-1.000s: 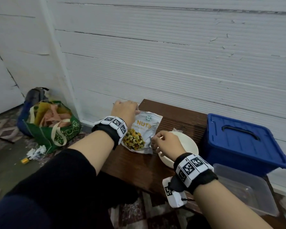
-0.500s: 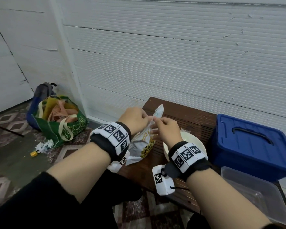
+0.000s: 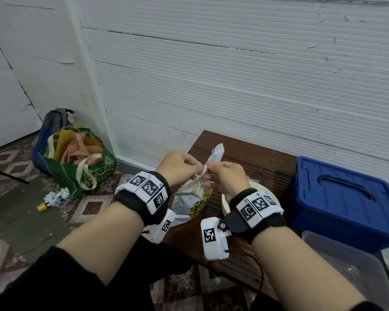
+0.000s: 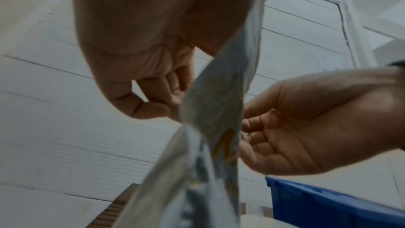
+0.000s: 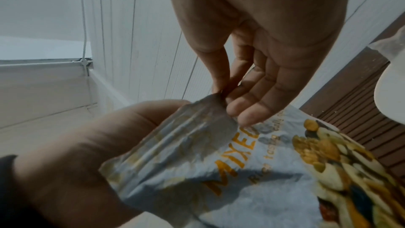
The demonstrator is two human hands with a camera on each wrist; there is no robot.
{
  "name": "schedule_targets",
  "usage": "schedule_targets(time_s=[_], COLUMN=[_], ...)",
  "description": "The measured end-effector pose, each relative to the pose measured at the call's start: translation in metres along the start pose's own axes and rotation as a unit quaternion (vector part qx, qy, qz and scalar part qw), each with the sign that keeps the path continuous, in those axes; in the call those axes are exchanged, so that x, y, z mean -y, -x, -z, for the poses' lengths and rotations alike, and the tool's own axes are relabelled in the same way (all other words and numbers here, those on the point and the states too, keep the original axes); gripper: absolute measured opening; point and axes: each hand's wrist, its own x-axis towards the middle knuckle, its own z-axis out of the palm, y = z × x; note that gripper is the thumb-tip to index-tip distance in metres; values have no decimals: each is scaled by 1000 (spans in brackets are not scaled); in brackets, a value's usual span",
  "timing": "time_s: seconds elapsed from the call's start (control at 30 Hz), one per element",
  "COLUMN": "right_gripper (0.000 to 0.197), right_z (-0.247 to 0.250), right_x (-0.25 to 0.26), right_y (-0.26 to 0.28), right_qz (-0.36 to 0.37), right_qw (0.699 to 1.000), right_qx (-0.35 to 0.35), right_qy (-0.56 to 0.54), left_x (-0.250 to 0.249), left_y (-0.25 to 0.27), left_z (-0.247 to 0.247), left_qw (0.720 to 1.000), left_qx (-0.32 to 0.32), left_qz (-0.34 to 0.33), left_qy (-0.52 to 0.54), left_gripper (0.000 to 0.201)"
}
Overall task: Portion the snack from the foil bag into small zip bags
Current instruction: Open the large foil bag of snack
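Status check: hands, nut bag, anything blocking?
Left hand and right hand both pinch the foil bag at its top edge. Bag upright over the table. White bowl close by; nothing blocking.

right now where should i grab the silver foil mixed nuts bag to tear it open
Pinch the flat top seal of the silver foil mixed nuts bag, one hand from each side, as the left hand and right hand do. The seal is thin and flat; the belly below bulges.
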Motion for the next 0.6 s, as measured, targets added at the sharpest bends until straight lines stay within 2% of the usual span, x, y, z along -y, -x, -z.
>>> schedule_targets(time_s=[0.13, 0.23, 0.37, 0.6], right_gripper=[11, 10, 16, 14], right_z=[5, 5, 5, 10], right_x=[0, -1, 0, 9], right_y=[-3, -4, -6, 1], right_qz=[-31, -50, -58, -34], right_qw=[998, 995, 996, 998], right_qx=[10, 22, 31, 33], right_qy=[-51, -80, -67, 35], left_x=[-2, -2, -1, 0], left_y=[0, -4, -6, -6], left_z=[-1, 2, 4, 0], left_qw=[1000, 999, 999, 994], left_qx=[15, 35, 44, -49], left_qz=[-2, -2, 4, -30], left_qy=[6, 1, 6, -89], left_gripper=[22, 16, 8, 19])
